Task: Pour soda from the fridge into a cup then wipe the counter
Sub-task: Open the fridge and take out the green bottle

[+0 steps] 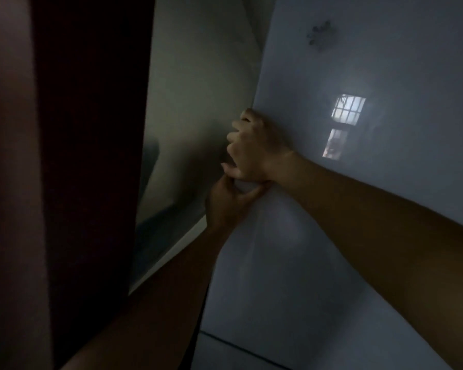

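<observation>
Pale grey glossy fridge door (pixel 345 236), window reflection (pixel 342 124) on it; right hand (pixel 254 148) and left hand (pixel 230 204) just below, fingers clenched on its left edge; dark red curtain (pixel 91 156) left of the door; soda unseen

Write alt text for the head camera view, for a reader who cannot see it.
In a dim room, both hands grip the left edge of a pale fridge door, the right hand just above the left hand. A window reflection glints on the door; a dark curtain hangs on the left.
</observation>
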Tool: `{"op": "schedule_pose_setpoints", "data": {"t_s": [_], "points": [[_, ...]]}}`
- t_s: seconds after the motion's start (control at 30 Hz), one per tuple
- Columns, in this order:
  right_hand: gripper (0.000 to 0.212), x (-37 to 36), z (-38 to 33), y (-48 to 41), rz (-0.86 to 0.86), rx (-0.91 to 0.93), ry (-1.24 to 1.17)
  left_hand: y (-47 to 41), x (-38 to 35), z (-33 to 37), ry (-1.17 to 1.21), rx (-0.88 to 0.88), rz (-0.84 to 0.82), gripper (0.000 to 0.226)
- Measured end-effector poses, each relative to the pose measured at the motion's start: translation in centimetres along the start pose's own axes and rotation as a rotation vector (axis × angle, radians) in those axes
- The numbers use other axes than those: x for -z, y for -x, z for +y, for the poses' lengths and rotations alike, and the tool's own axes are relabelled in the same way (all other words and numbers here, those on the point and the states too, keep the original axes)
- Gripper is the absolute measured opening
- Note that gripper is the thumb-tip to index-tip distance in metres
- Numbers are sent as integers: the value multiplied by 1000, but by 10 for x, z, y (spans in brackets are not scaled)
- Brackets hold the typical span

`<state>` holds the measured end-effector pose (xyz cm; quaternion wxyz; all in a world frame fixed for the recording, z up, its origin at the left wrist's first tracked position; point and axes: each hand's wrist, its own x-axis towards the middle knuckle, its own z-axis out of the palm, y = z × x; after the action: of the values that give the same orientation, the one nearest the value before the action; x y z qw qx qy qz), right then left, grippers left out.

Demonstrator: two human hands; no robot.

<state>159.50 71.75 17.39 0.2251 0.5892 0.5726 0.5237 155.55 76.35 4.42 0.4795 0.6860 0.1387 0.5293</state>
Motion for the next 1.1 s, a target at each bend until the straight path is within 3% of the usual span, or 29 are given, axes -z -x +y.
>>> {"op": "schedule_pose_setpoints", "data": {"t_s": [0.23,0.4,0.6,0.7,0.77,0.9,1.1], "points": [[41,11,-6,5,78,-35,-53,16,13,14,-62,35,1,109],[36,35,-14,14,113,-36,-76,35,25,31,-186,59,-26,84],[31,64,-23,28,211,24,-75,62,40,47,-297,6,87,62],[25,83,-23,38,300,41,-123,82,46,66,-363,-31,85,58],[29,94,-24,46,411,68,-218,95,50,77,-352,-1,22,70],[34,123,-33,66,652,71,-263,134,64,104,-351,37,115,77],[37,172,-53,97,593,-78,-299,177,82,140,-502,46,53,62]]}}
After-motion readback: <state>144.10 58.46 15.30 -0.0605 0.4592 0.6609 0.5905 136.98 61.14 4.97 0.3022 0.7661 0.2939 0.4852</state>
